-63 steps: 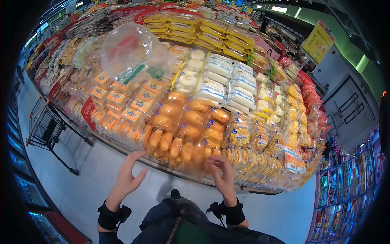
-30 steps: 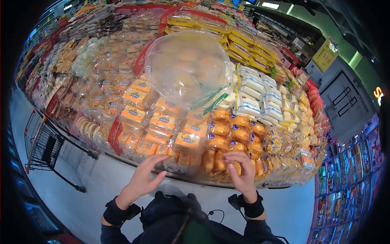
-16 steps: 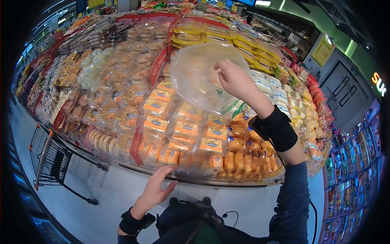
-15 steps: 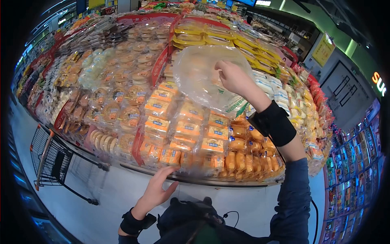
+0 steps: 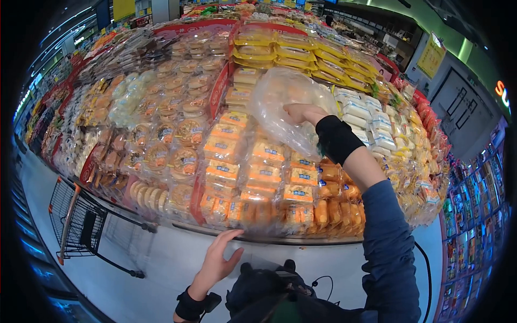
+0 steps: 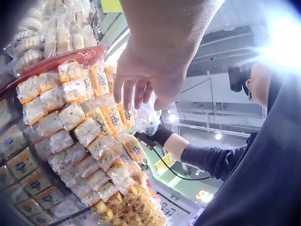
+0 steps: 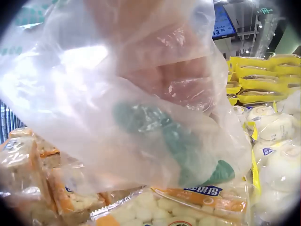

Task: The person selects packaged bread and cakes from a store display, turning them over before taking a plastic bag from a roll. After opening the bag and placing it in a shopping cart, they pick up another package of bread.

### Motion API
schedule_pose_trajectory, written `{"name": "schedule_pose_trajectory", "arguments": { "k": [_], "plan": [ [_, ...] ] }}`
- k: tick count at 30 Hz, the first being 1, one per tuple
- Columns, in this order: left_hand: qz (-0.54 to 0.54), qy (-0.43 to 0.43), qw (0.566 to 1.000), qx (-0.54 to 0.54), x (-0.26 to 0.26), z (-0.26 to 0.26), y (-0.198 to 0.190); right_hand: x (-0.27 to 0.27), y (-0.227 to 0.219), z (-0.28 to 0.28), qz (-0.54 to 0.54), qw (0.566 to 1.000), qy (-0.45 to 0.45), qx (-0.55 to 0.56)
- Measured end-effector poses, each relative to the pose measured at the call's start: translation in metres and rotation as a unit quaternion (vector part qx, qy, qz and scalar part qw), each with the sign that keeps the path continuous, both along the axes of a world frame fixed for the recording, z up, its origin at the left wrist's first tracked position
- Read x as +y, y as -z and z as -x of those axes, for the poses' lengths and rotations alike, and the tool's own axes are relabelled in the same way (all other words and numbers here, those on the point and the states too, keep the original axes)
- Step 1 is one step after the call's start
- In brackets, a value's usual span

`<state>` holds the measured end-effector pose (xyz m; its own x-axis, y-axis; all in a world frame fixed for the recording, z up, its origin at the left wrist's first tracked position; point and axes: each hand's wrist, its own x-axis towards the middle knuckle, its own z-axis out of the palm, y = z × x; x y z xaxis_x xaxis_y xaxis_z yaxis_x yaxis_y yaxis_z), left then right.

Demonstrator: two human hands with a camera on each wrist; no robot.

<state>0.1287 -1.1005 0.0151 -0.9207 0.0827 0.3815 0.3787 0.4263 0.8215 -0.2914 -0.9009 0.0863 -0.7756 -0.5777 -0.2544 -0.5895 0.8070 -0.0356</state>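
Observation:
A clear plastic bag (image 5: 266, 99) with green print lies over the packed goods. My right hand (image 5: 302, 113) is at it, fingers curled; in the right wrist view the bag (image 7: 80, 94) drapes in front of the fingers, which show through the film. My left hand (image 5: 218, 261) hangs before the display's front edge, fingers loosely extended and thumb apart, holding nothing. In the left wrist view the left hand (image 6: 153, 70) is relaxed beside the stacked packs. Orange-labelled packs (image 5: 266, 153) lie below the bag, with golden bread rolls (image 5: 328, 188) to their right.
Yellow packs (image 5: 296, 54) are stacked behind the bag, and white packs (image 5: 358, 110) to its right. Round pastry packs (image 5: 186, 132) lie left of a red divider (image 5: 218, 89). A shopping cart (image 5: 75, 220) stands at the left on the floor.
The right hand has gone from the display's front edge up to the plastic bag, which is now bunched around it. The view has shifted left along the display. The left hand stays near the edge.

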Motion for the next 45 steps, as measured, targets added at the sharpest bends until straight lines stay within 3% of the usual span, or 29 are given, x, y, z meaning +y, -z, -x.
{"name": "schedule_pose_trajectory", "arguments": {
  "k": [7,9,11,15,19,22,27,30,33,36,41,45],
  "plan": [
    [-0.021,-0.006,1.000,-0.016,0.001,0.001,0.004,-0.006,0.009,-0.010,0.061,0.995,-0.051,0.055],
    [-0.016,-0.001,1.000,-0.018,0.000,0.001,0.006,-0.010,0.007,-0.015,0.135,0.991,-0.013,-0.020],
    [-0.017,-0.004,1.000,-0.024,0.000,0.000,0.003,-0.014,-0.001,-0.023,0.145,0.989,-0.027,-0.029],
    [-0.010,-0.012,0.999,-0.031,0.000,-0.002,0.005,-0.019,-0.008,-0.028,0.086,0.990,-0.108,0.031],
    [-0.019,-0.007,0.999,-0.040,-0.001,-0.005,0.006,-0.023,0.001,-0.022,0.134,0.975,-0.168,0.061],
    [-0.025,-0.017,0.999,-0.044,-0.001,-0.008,0.004,-0.026,0.005,-0.021,0.165,0.977,-0.129,0.029],
    [-0.032,-0.021,0.998,-0.058,-0.003,-0.016,0.006,-0.045,-0.037,-0.072,0.088,0.994,-0.049,0.044],
    [-0.026,-0.018,0.997,-0.067,-0.004,-0.022,0.005,-0.044,-0.024,-0.058,0.202,0.955,-0.196,0.092],
    [-0.020,-0.025,0.997,-0.068,-0.003,-0.029,0.003,-0.048,-0.038,-0.073,0.193,0.950,-0.226,0.091],
    [-0.018,-0.038,0.997,-0.066,0.001,-0.035,0.000,-0.052,-0.047,-0.078,0.143,0.970,-0.175,0.094],
    [-0.012,-0.062,0.996,-0.064,0.010,-0.044,-0.002,-0.035,-0.029,-0.037,0.273,0.949,-0.148,0.054],
    [-0.006,-0.083,0.995,-0.057,0.023,-0.047,-0.001,-0.024,-0.047,-0.031,0.395,0.912,-0.109,0.019]
  ]
}}
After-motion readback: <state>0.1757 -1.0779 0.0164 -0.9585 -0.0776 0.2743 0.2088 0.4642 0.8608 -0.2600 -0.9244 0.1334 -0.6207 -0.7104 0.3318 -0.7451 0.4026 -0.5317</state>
